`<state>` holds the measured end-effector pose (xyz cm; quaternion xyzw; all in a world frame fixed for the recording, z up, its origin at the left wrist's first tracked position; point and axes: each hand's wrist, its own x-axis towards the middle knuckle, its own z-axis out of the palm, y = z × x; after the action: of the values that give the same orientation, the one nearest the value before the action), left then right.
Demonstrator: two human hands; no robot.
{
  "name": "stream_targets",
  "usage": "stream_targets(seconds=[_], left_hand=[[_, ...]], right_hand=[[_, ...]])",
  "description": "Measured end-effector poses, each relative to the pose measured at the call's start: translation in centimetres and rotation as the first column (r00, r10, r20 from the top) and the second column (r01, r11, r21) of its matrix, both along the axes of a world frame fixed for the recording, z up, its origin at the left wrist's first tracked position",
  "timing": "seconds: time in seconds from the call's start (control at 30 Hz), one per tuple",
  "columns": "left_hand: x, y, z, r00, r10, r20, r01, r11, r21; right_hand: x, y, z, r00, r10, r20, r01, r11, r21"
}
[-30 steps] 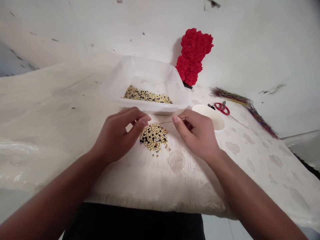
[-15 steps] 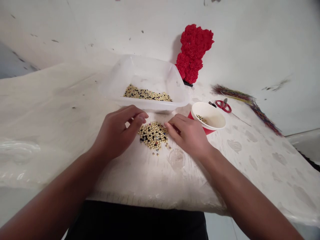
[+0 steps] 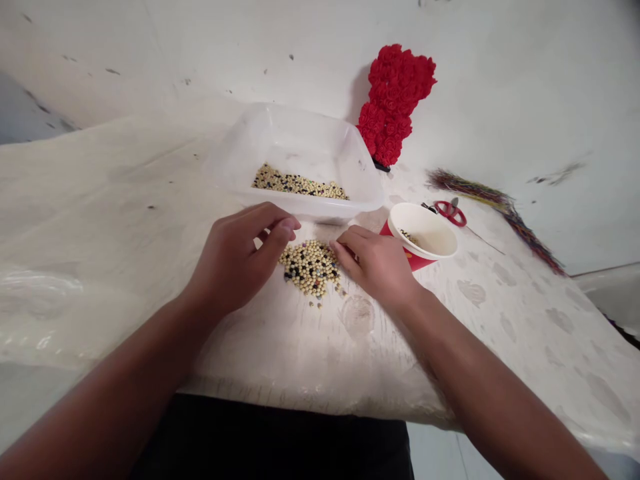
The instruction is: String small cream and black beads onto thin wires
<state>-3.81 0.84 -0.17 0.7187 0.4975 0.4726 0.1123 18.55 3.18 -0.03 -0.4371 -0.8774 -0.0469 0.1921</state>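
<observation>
A loose pile of beads (image 3: 311, 265), mostly cream with some black and a few coloured ones, lies on the covered table between my hands. At its left edge my left hand (image 3: 245, 253) is closed, thumb and forefinger pinched together just above the beads. From the right side my right hand (image 3: 377, 263) reaches the pile, its thumb against the bent fingers at the edge of the beads. Whatever either pinch holds is too small to make out. Right behind my right hand stands a red and white paper cup (image 3: 435, 237), tilted, with a few beads inside.
A translucent plastic tub (image 3: 367, 157) behind the pile holds many similar beads. Red artificial roses (image 3: 393, 100) form a shape against the wall. To the right lie red-handled scissors (image 3: 451, 213) and a bundle of thin coloured wires or strands (image 3: 500, 203).
The whole view has shifted slightly, so things appear a little further right and higher. Both hands keep nearly the same pinched pose beside the pile.
</observation>
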Motion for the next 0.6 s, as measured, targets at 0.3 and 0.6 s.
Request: stream_targets(seconds=[0.3,0.6], left_hand=[[0.05,-0.03,0.03,1.0,-0.026,0.009,0.025,1.0,0.011],[0.03,-0.04,0.13,1.0,-0.001,-0.002,0.001,1.0,0.01]], right_hand=[[-0.59,0.05,0.14,1.0,0.028,0.014,-0.028,0.999,-0.015],[-0.63,-0.08,0.21,0.996,0.072,0.049,-0.071,0.997,-0.014]])
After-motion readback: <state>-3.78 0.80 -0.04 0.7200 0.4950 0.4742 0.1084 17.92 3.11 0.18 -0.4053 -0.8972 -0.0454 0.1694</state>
